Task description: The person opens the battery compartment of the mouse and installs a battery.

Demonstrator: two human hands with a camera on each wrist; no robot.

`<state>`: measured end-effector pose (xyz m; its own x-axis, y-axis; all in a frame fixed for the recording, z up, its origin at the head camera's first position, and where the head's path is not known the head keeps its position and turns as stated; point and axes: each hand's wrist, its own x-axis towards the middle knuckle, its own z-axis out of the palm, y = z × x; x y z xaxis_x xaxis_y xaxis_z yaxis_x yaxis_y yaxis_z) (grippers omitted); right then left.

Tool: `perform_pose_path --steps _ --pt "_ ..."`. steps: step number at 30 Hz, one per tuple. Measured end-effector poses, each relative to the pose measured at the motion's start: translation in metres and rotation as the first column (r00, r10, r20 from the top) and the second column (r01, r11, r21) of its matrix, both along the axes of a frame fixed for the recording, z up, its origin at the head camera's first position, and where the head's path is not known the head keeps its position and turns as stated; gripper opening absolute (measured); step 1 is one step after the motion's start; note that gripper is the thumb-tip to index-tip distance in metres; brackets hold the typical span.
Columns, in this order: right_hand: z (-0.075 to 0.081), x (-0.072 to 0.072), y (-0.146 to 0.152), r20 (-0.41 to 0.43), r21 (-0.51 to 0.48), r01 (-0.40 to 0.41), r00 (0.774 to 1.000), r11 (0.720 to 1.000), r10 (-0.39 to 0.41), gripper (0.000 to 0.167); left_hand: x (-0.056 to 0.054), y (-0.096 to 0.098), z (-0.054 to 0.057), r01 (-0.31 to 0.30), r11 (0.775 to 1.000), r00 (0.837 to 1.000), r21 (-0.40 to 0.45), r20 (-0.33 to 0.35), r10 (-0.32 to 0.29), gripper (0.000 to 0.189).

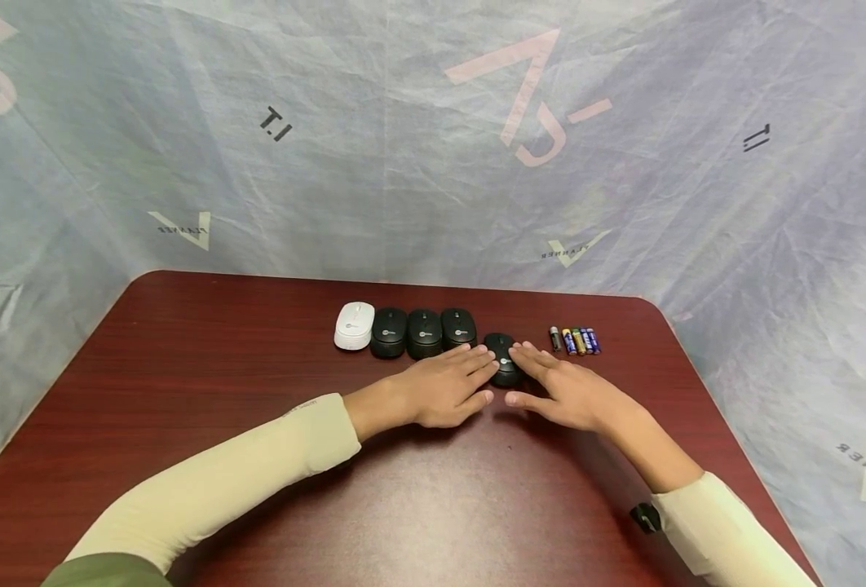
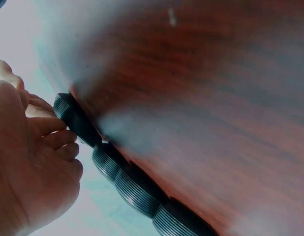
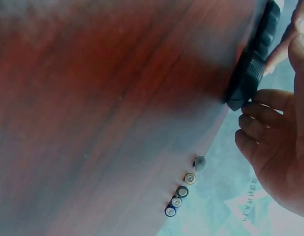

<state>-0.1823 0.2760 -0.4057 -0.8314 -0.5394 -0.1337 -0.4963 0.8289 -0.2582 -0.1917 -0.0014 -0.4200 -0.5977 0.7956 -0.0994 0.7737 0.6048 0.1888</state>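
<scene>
A black computer mouse [image 1: 505, 373] lies on the table between both hands, a little apart from a row of other mice. The fingertips of my left hand [image 1: 444, 387] touch its left side, the fingers stretched out. From the other side, the straight fingers of my right hand [image 1: 576, 394] rest at its right edge. In the left wrist view the left fingertips meet the side of the mouse [image 2: 76, 118]. The right wrist view has the right fingertips against the mouse [image 3: 246, 81] too, palm facing the camera.
Left of the hands, a white mouse [image 1: 354, 326] and three black mice [image 1: 424, 333] form a row. Several small batteries [image 1: 578, 341] stand to the right, one slightly apart from the others. A printed grey cloth [image 1: 374, 163] hangs behind the dark red table [image 1: 205, 342].
</scene>
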Motion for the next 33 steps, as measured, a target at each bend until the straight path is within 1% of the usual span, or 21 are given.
perform_pose_path --steps 4,11,18,25,28,33 --pt "0.001 0.007 0.002 -0.024 0.000 -0.023 0.999 1.000 0.023 0.086 0.007 -0.001 0.000 0.017 1.000 1.000 0.016 0.002 -0.017 0.065" --pt "0.005 0.017 0.002 -0.038 -0.007 -0.070 0.997 0.997 0.070 0.082 0.020 -0.005 0.000 0.036 0.999 0.999 0.034 0.037 -0.037 0.065" --pt "0.005 0.023 -0.003 -0.026 -0.028 -0.104 0.994 0.994 0.103 0.080 0.033 -0.014 -0.001 0.048 0.998 0.999 0.032 0.007 -0.048 0.064" --pt "0.006 0.030 -0.017 0.003 -0.032 -0.139 0.990 0.990 0.139 0.080 0.043 -0.035 -0.006 0.051 0.997 0.999 0.049 0.003 -0.052 0.062" --pt "0.008 0.032 -0.025 0.028 -0.025 -0.154 0.988 0.988 0.155 0.078 0.045 -0.046 -0.007 0.051 0.997 0.999 0.065 0.004 -0.052 0.061" --pt "0.011 0.034 -0.039 0.054 -0.008 -0.159 0.986 0.987 0.160 0.075 0.048 -0.064 -0.008 0.061 0.993 0.998 0.104 -0.003 -0.061 0.059"
